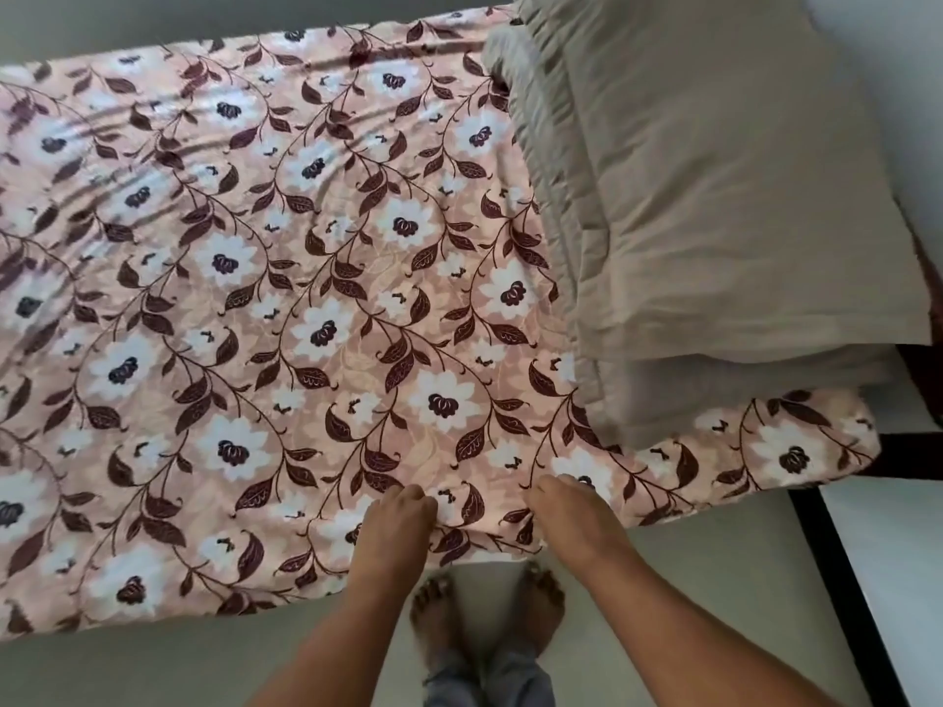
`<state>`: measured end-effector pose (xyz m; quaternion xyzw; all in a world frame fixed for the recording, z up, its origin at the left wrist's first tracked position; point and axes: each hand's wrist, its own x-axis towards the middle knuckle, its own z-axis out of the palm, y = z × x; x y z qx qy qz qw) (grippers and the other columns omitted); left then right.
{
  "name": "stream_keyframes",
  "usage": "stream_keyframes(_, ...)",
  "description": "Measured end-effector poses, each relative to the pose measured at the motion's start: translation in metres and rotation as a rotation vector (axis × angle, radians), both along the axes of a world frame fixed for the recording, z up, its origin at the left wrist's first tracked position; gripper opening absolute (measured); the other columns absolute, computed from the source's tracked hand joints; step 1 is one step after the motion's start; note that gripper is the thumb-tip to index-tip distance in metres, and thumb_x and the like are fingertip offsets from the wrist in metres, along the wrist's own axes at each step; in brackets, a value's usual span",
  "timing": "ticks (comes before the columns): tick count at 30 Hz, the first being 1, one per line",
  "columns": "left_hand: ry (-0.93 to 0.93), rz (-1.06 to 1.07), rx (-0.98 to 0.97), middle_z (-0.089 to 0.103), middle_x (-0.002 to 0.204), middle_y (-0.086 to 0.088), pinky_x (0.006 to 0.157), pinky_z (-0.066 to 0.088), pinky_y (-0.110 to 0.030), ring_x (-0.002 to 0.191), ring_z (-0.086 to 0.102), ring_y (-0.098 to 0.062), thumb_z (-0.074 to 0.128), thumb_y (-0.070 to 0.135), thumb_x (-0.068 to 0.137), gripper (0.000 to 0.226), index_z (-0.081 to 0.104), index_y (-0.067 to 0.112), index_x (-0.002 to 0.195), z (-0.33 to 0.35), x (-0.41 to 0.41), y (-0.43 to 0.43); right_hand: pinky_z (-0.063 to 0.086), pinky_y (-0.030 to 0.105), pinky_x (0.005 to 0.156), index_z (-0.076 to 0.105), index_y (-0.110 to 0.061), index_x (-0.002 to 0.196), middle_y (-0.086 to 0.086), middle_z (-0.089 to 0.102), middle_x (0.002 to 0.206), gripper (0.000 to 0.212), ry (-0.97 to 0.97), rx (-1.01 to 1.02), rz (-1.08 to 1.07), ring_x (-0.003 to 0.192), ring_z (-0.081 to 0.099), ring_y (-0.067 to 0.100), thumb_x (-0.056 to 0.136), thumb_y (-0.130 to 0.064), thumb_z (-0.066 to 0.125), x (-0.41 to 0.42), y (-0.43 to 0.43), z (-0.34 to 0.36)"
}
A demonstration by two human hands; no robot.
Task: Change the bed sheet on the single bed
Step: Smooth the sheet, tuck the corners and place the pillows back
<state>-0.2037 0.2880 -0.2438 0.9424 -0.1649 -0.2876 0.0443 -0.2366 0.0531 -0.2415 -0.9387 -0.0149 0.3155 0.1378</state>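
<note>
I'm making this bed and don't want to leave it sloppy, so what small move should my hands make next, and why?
Probably sweep both hands leftward. The left hand and right hand rest on the pink floral bed sheet near its front edge, beside the beige pillow, while ripples remain at the far left.

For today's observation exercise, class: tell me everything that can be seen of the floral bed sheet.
The floral bed sheet is thin pinkish fabric printed with white flowers and dark maroon leaves on vines. It lies spread across the single bed, mostly flat, with ripples toward the far left. Its near edge hangs over the mattress side. A beige pillow on folded beige bedding rests on its right end. The left hand and right hand touch it near the front edge.
</note>
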Motion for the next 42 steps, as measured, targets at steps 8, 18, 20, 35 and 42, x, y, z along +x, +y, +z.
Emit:
stream_keyframes(8,0.166,-0.139,-0.014,0.065,0.102,-0.002,0.077,0.048,-0.026,0.096,0.062,-0.018,0.056,0.010,0.096,0.017,0.070,0.014,0.103,0.005,-0.017,0.003,0.037,0.030,0.062,0.054,-0.027,0.080,-0.003,0.056,0.087,0.027,0.199,0.114,-0.080,0.078,0.054,0.015,0.100,-0.030,0.037,-0.014,-0.003,0.015)
stream_keyframes(18,-0.137,-0.083,-0.165,0.061,0.124,0.004,0.089,0.054,-0.032,0.113,0.058,-0.018,0.076,0.049,0.081,0.049,0.061,0.026,0.122,-0.002,-0.012,-0.009,0.054,0.038,0.090,0.058,-0.017,0.128,0.009,0.059,0.124,0.066,-0.198,-0.215,-0.036,0.111,0.059,0.027,0.076,-0.050,0.083,-0.012,-0.034,-0.009)
stream_keyframes(20,-0.016,-0.071,-0.077,0.010,0.167,-0.006,0.118,0.028,-0.053,0.153,0.012,-0.034,0.066,0.053,0.087,0.088,0.018,0.032,0.157,-0.007,-0.006,-0.018,0.036,0.053,0.115,0.034,-0.017,0.154,0.017,0.032,0.160,0.091,-0.114,-0.232,-0.111,0.146,0.034,0.038,0.084,-0.065,0.066,-0.007,-0.046,-0.015)
stream_keyframes(35,0.487,0.496,-0.407,0.043,0.151,-0.003,0.108,0.046,-0.044,0.132,0.050,-0.023,0.068,0.064,0.082,0.081,0.039,0.030,0.149,0.042,-0.004,-0.110,0.050,0.033,0.078,0.056,-0.015,0.126,0.007,0.064,0.125,0.029,-0.009,-0.195,-0.602,0.109,0.063,0.025,0.103,-0.031,0.048,-0.001,-0.089,0.027)
stream_keyframes(42,1.014,1.370,-1.106,0.063,0.117,-0.004,0.098,0.054,-0.046,0.113,0.061,-0.024,0.075,0.045,0.080,0.051,0.058,0.016,0.118,0.062,0.035,-0.245,0.049,0.039,0.089,0.066,0.005,0.117,0.028,0.066,0.122,0.057,0.072,-0.175,-1.408,0.114,0.063,0.042,0.100,-0.048,0.053,-0.010,-0.227,0.005)
